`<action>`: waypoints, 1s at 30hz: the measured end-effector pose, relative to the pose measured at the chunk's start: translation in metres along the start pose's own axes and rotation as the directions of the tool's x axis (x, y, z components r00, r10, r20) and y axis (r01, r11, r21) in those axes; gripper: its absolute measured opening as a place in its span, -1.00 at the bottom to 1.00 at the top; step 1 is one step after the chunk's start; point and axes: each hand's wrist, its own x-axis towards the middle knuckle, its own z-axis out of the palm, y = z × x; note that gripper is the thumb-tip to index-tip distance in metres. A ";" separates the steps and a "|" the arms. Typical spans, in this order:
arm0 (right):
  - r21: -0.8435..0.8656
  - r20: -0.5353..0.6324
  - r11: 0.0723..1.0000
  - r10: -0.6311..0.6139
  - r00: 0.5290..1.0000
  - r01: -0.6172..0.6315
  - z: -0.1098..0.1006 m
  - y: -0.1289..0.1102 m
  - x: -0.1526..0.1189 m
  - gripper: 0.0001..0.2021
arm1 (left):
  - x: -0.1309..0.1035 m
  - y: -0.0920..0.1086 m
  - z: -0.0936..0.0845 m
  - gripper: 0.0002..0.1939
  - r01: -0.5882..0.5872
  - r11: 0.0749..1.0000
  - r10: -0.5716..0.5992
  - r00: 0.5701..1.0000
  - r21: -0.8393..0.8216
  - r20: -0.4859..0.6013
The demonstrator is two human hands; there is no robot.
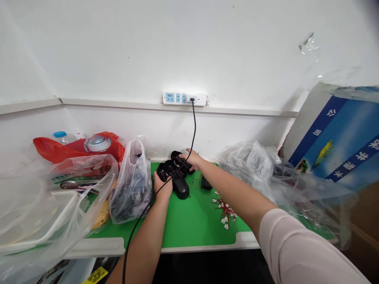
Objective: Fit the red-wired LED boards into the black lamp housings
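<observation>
Several black plastic shells lie grouped on the green mat, near its back edge. My left hand is closed around the left side of the group, on a shell with small parts and wires inside. Reaching to the back right of the group, my right hand touches the black shells; its fingers are partly bent and what they grip is too small to make out. Another black part lies just right of the group. Small white connectors with red wires are spread beside my right forearm.
A black cable runs from the wall power strip across the shells and my left forearm. Plastic bags and a red bag crowd the left; clear plastic and a blue box stand right.
</observation>
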 end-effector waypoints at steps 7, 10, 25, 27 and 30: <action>-0.194 -0.146 0.972 -0.164 0.976 0.134 -0.053 0.025 -0.031 -0.40 | -0.013 0.009 0.004 -0.18 -0.157 0.859 0.177 0.984 0.488 0.004; -0.404 -0.167 0.903 -0.232 0.958 0.149 -0.075 0.048 -0.051 -0.39 | -0.015 0.006 0.005 -0.29 -0.227 0.813 0.259 0.966 0.536 0.016; -0.715 -0.191 0.691 -0.054 0.980 -0.101 -0.068 0.088 -0.072 0.03 | -0.050 0.019 0.010 -0.57 -0.693 0.579 0.686 0.699 0.429 0.203; -0.668 -0.255 0.737 -0.098 0.962 -0.102 -0.076 0.092 -0.072 -0.05 | -0.055 0.023 0.011 -0.58 -0.712 0.574 0.700 0.683 0.405 0.208; -0.548 -0.363 0.832 -0.138 0.922 -0.091 -0.088 0.095 -0.076 -0.13 | -0.065 0.030 0.012 -0.64 -0.718 0.586 0.707 0.680 0.375 0.196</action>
